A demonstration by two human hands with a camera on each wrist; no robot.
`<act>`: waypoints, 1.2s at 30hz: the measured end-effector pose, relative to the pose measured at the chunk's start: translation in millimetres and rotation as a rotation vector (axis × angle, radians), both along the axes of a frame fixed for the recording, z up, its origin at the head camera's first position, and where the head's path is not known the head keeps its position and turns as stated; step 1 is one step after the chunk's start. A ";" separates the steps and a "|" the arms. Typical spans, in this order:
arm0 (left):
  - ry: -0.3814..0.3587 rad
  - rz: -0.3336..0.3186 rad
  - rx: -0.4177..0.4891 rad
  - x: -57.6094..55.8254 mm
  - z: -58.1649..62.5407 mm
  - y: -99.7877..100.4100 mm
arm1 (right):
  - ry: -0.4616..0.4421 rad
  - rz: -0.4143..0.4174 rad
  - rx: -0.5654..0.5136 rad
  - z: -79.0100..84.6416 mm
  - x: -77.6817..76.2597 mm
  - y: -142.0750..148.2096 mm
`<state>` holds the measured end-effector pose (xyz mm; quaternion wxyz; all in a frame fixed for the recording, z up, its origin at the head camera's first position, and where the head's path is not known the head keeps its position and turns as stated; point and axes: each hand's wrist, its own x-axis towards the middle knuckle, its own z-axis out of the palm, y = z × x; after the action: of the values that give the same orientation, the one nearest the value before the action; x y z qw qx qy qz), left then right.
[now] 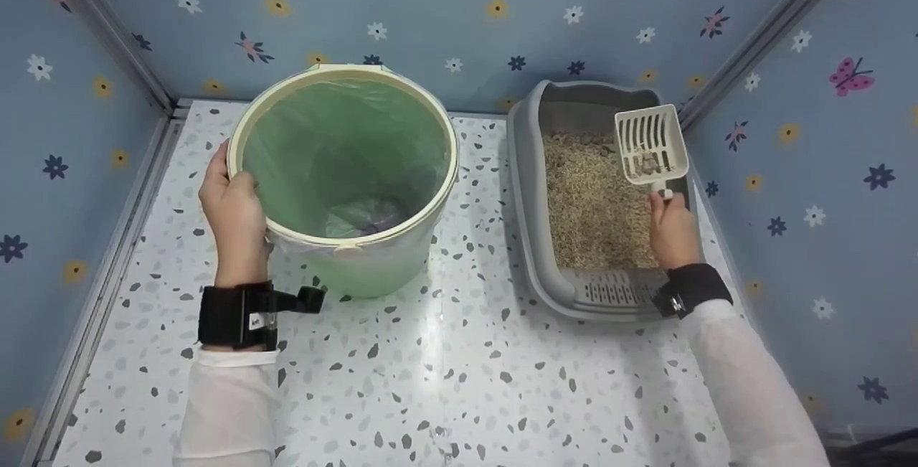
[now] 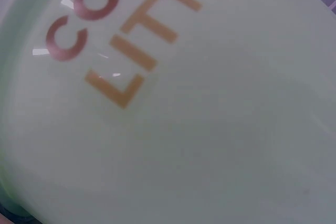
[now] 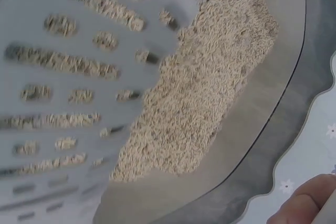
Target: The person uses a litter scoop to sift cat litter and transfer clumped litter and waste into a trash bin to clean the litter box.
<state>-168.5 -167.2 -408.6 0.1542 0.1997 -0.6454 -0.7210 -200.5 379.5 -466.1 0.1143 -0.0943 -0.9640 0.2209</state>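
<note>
On the left stands a pale green bin with a cream rim and a translucent liner bag inside. My left hand grips its rim from the left side, thumb over the edge. The left wrist view is filled by the bin's lettered wall. With my right hand I hold the short handle of a white slotted litter scoop. A few brownish clumps lie in the scoop, over the right part of a grey litter box. Tan pellet litter covers the box floor.
A perforated step forms the litter box's near end, also large in the right wrist view. Both containers stand on a white speckled surface. Blue flowered panels close in the back and both sides, with grey metal framing at the corners.
</note>
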 end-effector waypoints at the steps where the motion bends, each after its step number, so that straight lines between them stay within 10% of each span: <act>1: 0.005 0.000 0.008 -0.2 0.1 -0.1 | -0.005 0.000 0.011 0.3 0.6 0.7; 13: -0.001 -0.003 0.015 1.8 3.3 -0.1 | 0.096 0.063 0.262 -5.8 10.3 1.5; 25: 0.003 0.000 0.013 1.9 1.7 -0.9 | -0.030 0.081 0.247 -4.5 12.6 -2.6; 31: 0.017 -0.006 0.016 2.0 0.5 -0.7 | -0.222 0.113 -0.013 3.0 11.0 -1.4; 36: 0.019 -0.008 0.002 2.2 0.0 -0.4 | -0.439 0.167 -0.538 10.1 11.2 2.9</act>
<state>-166.3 -167.7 -408.7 0.1570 0.1903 -0.6440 -0.7241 -189.2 382.4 -456.0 -0.1426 -0.0872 -0.8774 0.4497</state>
